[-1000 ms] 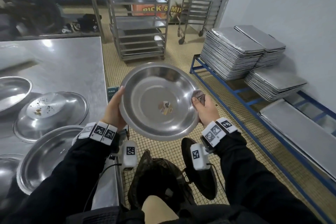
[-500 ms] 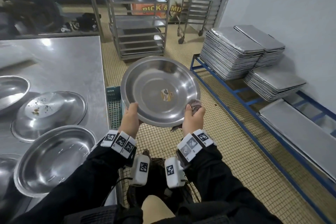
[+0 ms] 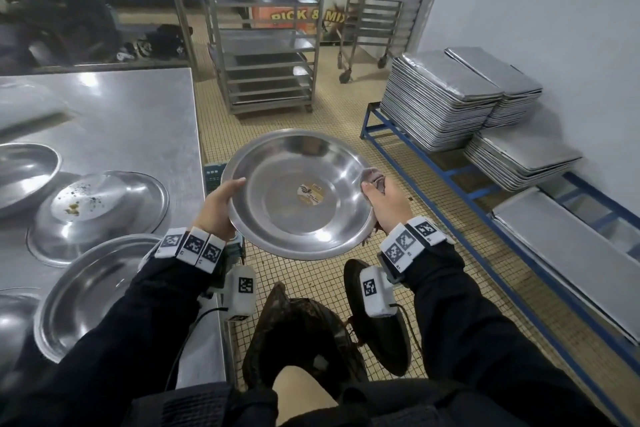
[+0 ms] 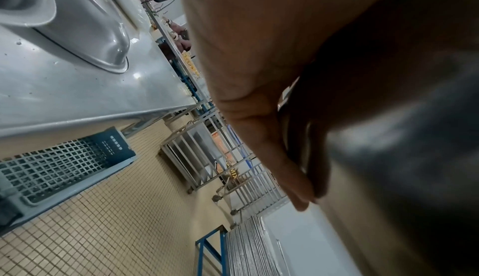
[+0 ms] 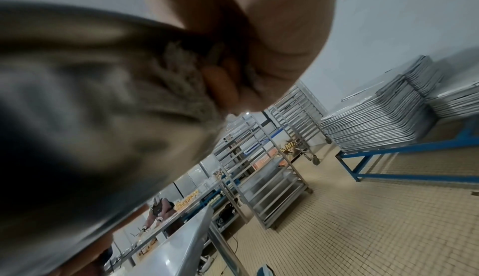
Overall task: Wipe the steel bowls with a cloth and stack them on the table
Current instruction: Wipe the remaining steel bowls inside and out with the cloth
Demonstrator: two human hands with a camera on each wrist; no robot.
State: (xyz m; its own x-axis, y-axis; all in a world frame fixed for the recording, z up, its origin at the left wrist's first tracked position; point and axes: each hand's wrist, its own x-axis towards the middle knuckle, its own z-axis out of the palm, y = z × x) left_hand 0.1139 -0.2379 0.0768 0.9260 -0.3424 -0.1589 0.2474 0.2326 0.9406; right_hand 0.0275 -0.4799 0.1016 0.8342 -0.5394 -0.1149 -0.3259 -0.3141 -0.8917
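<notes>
Bowl (image 3: 300,191): held up over the tiled floor, just right of the table (image 3: 131,121).
Left hand (image 3: 216,208): clamped on its left rim.
Right hand (image 3: 386,201): pinching cloth (image 3: 373,178) against the right rim, seemingly.

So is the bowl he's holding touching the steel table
Apart. The head view shows the bowl held up by the left hand and right hand, with floor tiles between its rim and the table edge.

Silver bowl (image 3: 298,191) w/ gold sticker (image 3: 310,193); cloth (image 3: 374,180) prob. grey-brown.
</notes>
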